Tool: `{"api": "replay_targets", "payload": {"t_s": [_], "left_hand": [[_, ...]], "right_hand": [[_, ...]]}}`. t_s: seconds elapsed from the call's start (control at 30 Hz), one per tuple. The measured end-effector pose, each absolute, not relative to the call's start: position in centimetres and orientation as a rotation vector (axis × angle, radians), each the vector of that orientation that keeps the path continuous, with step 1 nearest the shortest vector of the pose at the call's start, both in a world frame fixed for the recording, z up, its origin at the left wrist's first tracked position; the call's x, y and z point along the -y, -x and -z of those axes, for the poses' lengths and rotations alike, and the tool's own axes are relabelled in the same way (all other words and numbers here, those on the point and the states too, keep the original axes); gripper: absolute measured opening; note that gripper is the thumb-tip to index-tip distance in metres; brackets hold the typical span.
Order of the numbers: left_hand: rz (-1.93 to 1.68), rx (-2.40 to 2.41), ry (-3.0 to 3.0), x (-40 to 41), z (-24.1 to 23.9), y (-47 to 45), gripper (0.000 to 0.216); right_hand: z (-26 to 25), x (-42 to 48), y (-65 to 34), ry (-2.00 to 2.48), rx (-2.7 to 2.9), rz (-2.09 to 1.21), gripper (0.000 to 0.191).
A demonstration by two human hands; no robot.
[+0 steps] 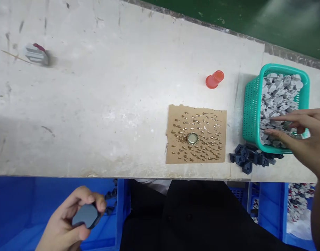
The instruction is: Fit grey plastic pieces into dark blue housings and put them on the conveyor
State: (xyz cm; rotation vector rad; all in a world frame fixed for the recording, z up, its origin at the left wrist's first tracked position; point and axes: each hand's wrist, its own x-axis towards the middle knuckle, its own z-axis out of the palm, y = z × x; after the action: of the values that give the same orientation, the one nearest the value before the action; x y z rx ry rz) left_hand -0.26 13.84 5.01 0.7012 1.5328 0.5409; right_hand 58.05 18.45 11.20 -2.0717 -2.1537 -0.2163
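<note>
The left hand (68,219) pinches a dark part (86,215) between thumb and fingers, low over the blue bin (18,209), off the worktop (110,104). The right hand (303,139), grip spread, touches the grey pieces (277,94) in the basket (250,104). A slack pinch could drop the part. A careless sweep could shove the basket against the dark pile (250,158) near the edge.

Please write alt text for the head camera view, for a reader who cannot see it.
The left hand holds a dark grey piece over a blue bin, while the right hand reaches into a teal basket of grey parts. A spotted cardboard square lies on the white table.
</note>
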Motion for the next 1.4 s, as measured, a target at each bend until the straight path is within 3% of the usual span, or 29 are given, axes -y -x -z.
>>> {"api": "replay_targets", "payload": {"t_s": [0.1,0.23,0.33,0.47,0.63,0.87,1.1,1.27,1.4], "left_hand": [[-0.64,-1.445,-0.679,-14.7,-4.8,-1.4,0.057],[-0.672,-1.272,-0.66,-15.0,-4.8,-3.3,0.057],[-0.723,-1.134,-0.667,-15.2,-5.1,-5.1,0.052],[-0.794,-0.988,-0.716,-16.4,-5.8,-8.6,0.023],[-0.841,-0.827,-0.57,-18.6,-6.8,-14.0,0.02],[-0.809,-0.569,-0.268,-19.1,-6.8,-18.5,0.02],[-0.776,-0.618,-0.203,-18.8,-6.7,-19.4,0.026],[-0.964,-0.603,-0.25,-18.9,-5.9,-19.4,0.019],[-1.05,-0.57,-0.316,-18.9,-5.5,-19.4,0.016]], "right_hand": [[-11.3,-19.1,-57.3,2.066,2.23,0.128,0.041],[-11.3,-19.6,-57.4,2.117,2.203,0.118,0.036],[-11.3,-19.1,-57.1,2.129,1.925,0.015,0.03],[-11.9,-18.4,-53.8,1.828,1.429,-0.407,0.049],[-12.6,-18.9,-47.2,1.643,1.078,-0.992,0.013],[-11.6,-19.6,-44.3,1.509,0.992,-1.259,0.011],[-10.9,-18.9,-42.7,1.573,1.093,-1.184,0.017],[-10.1,-18.7,-42.5,1.81,1.768,-0.37,0.019],[-9.1,-19.6,-43.0,1.572,2.239,-0.125,0.022]]}}
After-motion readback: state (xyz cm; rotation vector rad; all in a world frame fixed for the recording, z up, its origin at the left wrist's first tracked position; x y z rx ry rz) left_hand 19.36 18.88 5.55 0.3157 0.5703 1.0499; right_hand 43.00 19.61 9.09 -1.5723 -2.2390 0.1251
